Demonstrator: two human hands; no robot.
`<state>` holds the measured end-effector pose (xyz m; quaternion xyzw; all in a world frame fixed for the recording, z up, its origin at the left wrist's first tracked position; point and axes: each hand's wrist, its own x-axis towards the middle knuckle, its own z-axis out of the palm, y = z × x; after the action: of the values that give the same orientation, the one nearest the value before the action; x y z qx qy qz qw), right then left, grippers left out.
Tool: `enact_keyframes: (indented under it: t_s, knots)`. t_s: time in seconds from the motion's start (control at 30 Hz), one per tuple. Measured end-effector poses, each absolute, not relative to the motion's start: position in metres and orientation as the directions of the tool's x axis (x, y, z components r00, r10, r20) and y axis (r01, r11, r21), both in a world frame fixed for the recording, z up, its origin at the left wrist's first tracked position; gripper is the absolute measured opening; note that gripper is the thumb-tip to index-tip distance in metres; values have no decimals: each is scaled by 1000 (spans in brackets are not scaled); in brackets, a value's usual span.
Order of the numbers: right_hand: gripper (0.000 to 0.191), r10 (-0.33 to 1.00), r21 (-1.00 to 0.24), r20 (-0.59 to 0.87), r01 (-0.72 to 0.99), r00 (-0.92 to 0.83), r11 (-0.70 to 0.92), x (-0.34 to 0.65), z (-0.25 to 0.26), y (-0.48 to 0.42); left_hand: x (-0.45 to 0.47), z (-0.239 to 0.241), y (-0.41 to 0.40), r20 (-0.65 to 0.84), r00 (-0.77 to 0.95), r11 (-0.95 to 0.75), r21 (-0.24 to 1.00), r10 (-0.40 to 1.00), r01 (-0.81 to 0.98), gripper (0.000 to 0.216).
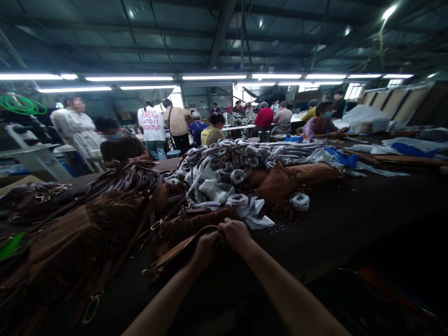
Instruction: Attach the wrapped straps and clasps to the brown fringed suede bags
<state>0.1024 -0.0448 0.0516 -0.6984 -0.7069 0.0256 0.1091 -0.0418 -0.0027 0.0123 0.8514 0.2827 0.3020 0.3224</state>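
A brown suede bag [180,248] with a zipper along its upper edge lies on the dark table before me. My left hand [207,248] is closed on the bag near its right end, its fingertips partly hidden. My right hand [235,234] grips the same bag at the far right corner, thumb and fingers bent over the edge. Just beyond it lies a fringed brown piece [196,226]. A metal clasp [156,225] on a strap rests to the left of that piece.
Brown fringed bags [58,238] and straps [126,179] pile up at left. Plastic-wrapped strap rolls [238,176] are heaped ahead, with another brown bag [278,183] beside them. The dark tabletop [350,210] extends right. A co-worker [117,140] sits across the table; several people are farther back.
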Motion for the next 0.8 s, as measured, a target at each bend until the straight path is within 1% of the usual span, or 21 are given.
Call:
enact_keyframes:
  t_s: [0.1, 0.17, 0.2, 0.23, 0.27, 0.3, 0.33, 0.37, 0.4, 0.43, 0.47, 0.5, 0.53, 0.63, 0.73, 0.8]
  knots:
    - [20, 996, -218, 63, 973, -58, 70, 106, 54, -38, -44, 6, 3, 337, 667, -635, 726, 665, 266, 19]
    - [21, 995, -241, 41, 966, -86, 94, 109, 59, -41, -46, 1, 6, 293, 678, -579, 780, 674, 239, 22]
    - [27, 993, -266, 42, 957, -108, 116, 111, 63, -47, -46, -1, 8, 268, 678, -542, 809, 685, 228, 23]
    - [35, 989, -317, 63, 937, -137, 150, 115, 66, -54, -47, -3, 9, 250, 676, -510, 832, 693, 216, 23]
    - [42, 981, -393, 103, 900, -161, 189, 121, 69, -64, -47, -4, 9, 240, 673, -487, 849, 699, 204, 24]
    - [44, 974, -484, 161, 847, -161, 220, 130, 70, -74, -47, -4, 10, 234, 671, -473, 859, 703, 196, 25]
    - [40, 967, -579, 225, 781, -122, 233, 141, 70, -86, -47, -4, 10, 228, 668, -463, 865, 708, 194, 25]
    - [33, 961, -660, 274, 720, -36, 215, 154, 68, -97, -47, -4, 9, 221, 665, -454, 869, 714, 198, 25]
    - [28, 950, -717, 298, 679, 93, 158, 170, 64, -107, -47, -4, 9, 210, 662, -445, 871, 720, 207, 25]
    - [29, 926, -745, 299, 663, 232, 74, 187, 58, -116, -47, -4, 9, 197, 656, -435, 873, 729, 221, 24]
    - [29, 886, -750, 296, 661, 357, -16, 204, 52, -124, -47, -4, 9, 187, 650, -428, 873, 736, 234, 24]
    - [27, 846, -732, 293, 673, 446, -101, 221, 44, -130, -46, -4, 9, 182, 645, -424, 873, 742, 242, 23]
    - [25, 828, -697, 284, 697, 483, -168, 235, 37, -134, -46, -3, 9, 181, 639, -423, 872, 747, 246, 23]
    - [20, 863, -554, 254, 797, 437, -240, 258, 20, -138, -45, -2, 8, 196, 631, -428, 872, 751, 238, 21]
    - [19, 906, -437, 220, 867, 362, -241, 256, 13, -135, -45, 1, 6, 216, 632, -435, 875, 744, 213, 21]
    - [19, 923, -389, 214, 895, 321, -221, 251, 11, -132, -45, 3, 5, 230, 627, -440, 875, 744, 201, 21]
